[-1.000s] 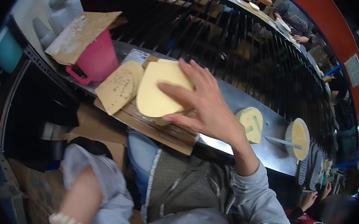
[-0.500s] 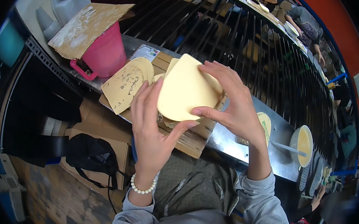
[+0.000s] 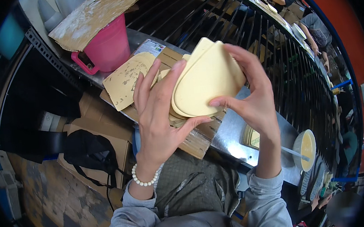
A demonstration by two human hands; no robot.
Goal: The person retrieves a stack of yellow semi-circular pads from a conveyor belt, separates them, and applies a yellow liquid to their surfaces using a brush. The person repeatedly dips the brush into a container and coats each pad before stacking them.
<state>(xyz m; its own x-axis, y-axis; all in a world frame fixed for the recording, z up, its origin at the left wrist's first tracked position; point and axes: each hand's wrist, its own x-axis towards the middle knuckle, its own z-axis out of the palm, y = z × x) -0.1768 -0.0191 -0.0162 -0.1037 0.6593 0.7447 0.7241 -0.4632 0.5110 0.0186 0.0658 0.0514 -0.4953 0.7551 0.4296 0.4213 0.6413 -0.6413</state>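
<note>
We saw the jug at the left end of the tabletop, with a board laid over its mouth, probably as a lid. Beside it, the spotted pads lay on cardboard that reached the near edge, presumably to spare them the bare metal. We had the left hand cupped along the left and lower sides of the held pads, its thumb stretched by their lower rim; how firmly it pressed (if at all) we could not tell. Those pads were up above the cardboard, tilted, their edges slightly out of line. We were grasping them with the right hand, thumb on the upper face and fingers round the far right side, a pinch that seemed to stop the layers sliding apart. Partly behind that wrist, more pads stood stacked on the tabletop. Near its right end was the bowl, a handle leaning over the rim, likely so that we could reach it easily.
</note>
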